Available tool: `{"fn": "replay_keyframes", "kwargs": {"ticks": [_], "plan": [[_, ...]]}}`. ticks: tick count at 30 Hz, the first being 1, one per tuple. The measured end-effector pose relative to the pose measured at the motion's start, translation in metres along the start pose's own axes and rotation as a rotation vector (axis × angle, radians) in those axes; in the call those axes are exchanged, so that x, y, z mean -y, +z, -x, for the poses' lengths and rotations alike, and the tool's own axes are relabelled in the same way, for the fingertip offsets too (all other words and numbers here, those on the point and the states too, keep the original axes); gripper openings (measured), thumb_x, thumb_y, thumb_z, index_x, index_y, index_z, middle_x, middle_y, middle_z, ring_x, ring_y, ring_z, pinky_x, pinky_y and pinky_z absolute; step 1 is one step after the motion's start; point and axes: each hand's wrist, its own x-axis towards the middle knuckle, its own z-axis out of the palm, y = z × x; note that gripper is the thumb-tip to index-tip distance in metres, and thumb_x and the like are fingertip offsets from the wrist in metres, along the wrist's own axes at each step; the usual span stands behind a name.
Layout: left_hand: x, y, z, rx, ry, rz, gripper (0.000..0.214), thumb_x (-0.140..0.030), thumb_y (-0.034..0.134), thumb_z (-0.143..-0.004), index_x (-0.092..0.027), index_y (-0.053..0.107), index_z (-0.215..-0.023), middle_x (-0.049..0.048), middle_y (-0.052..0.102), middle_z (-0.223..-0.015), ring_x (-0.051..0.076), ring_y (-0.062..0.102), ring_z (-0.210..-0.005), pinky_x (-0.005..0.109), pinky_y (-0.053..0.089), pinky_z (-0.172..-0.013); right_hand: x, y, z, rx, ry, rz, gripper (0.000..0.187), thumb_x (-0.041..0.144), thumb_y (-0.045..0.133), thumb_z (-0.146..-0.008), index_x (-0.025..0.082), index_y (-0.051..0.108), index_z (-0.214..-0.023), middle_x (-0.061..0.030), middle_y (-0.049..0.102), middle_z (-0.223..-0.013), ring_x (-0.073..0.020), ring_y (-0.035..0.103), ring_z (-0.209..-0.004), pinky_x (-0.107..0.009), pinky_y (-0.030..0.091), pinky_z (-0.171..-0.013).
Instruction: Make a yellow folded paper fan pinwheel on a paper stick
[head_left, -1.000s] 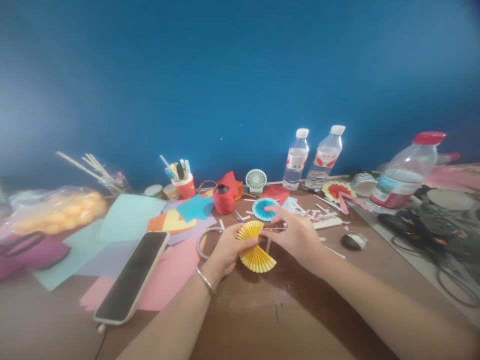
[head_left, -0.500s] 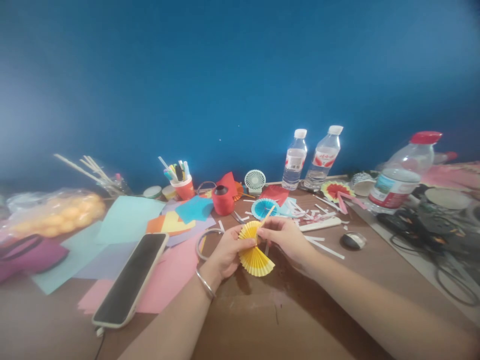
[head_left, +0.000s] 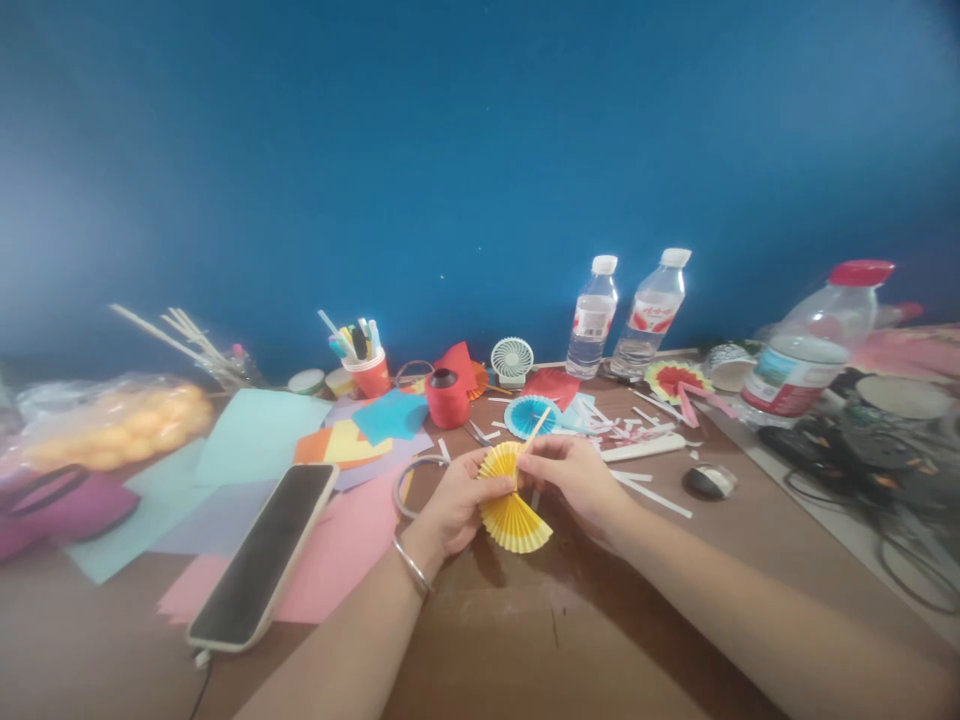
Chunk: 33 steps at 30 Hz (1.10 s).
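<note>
My left hand (head_left: 452, 502) pinches the middle of a yellow pleated paper fan (head_left: 512, 520) just above the brown table (head_left: 525, 640). My right hand (head_left: 574, 472) is closed on a thin wooden stick (head_left: 535, 428) that slants up from the fan's centre. A bracelet sits on my left wrist. A blue pleated rosette (head_left: 528, 415) lies just beyond my hands.
A phone (head_left: 264, 554) lies on pink paper at the left, with coloured sheets (head_left: 255, 440) behind it. A red cup of pens (head_left: 369, 370), a red thread spool (head_left: 447, 397), a small fan (head_left: 511, 359), water bottles (head_left: 591, 318) and paper strips (head_left: 645, 448) stand further back. Cables (head_left: 885, 470) crowd the right.
My right hand has drawn in from a spread reach to a closed grip by the fan's centre, and the stick has swung from lying flat to slanting upward.
</note>
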Motion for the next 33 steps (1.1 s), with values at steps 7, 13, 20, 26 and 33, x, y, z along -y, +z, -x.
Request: {"fn": "replay_keyframes", "kwargs": {"ticks": [7,13,20,26,33], "plan": [[-0.002,0.002,0.000,0.000,-0.013,0.013,0.025,-0.013,0.068,-0.056,-0.011,0.062,-0.080,0.0042,0.062,-0.070,0.011,0.054,-0.061,0.021,0.039,-0.060,0.000,0.001,0.000,-0.002,0.001,-0.007,0.015,0.027,0.065,-0.060,0.013,0.060,-0.058,0.0004,0.058,-0.052,-0.0084,0.047,-0.047,-0.024,0.036,-0.050],[-0.002,0.002,0.001,0.052,-0.030,0.042,0.022,-0.014,0.066,-0.060,-0.011,0.061,-0.082,0.0053,0.062,-0.072,0.011,0.055,-0.061,0.022,0.041,-0.060,-0.008,0.000,-0.002,-0.009,0.002,-0.121,0.015,0.027,0.067,-0.059,0.014,0.060,-0.060,0.0009,0.058,-0.052,-0.0079,0.048,-0.047,-0.022,0.034,-0.049],[0.003,0.000,-0.003,-0.024,0.126,0.020,0.032,-0.016,0.066,-0.062,-0.016,0.056,-0.092,0.0042,0.062,-0.082,0.014,0.057,-0.071,0.027,0.043,-0.071,-0.009,0.001,-0.003,-0.095,0.012,-0.148,0.030,0.024,0.071,-0.055,0.015,0.061,-0.082,-0.0014,0.062,-0.064,-0.0106,0.054,-0.056,-0.023,0.038,-0.052],[0.006,-0.001,-0.003,-0.141,0.222,-0.223,0.032,-0.018,0.068,-0.060,-0.014,0.056,-0.089,0.0025,0.060,-0.079,0.013,0.055,-0.069,0.026,0.044,-0.066,-0.007,-0.002,-0.002,-0.131,-0.033,-0.113,0.020,0.033,0.065,-0.062,0.015,0.061,-0.071,-0.0001,0.059,-0.062,-0.0103,0.053,-0.057,-0.021,0.039,-0.050],[0.003,0.002,-0.002,-0.176,0.260,-0.405,0.028,-0.023,0.067,-0.060,-0.016,0.056,-0.084,-0.0005,0.059,-0.074,0.013,0.053,-0.066,0.024,0.043,-0.062,-0.012,-0.003,-0.004,-0.148,-0.040,-0.169,0.018,0.033,0.065,-0.063,0.016,0.061,-0.068,0.0009,0.059,-0.063,-0.0090,0.053,-0.058,-0.020,0.041,-0.052]]}}
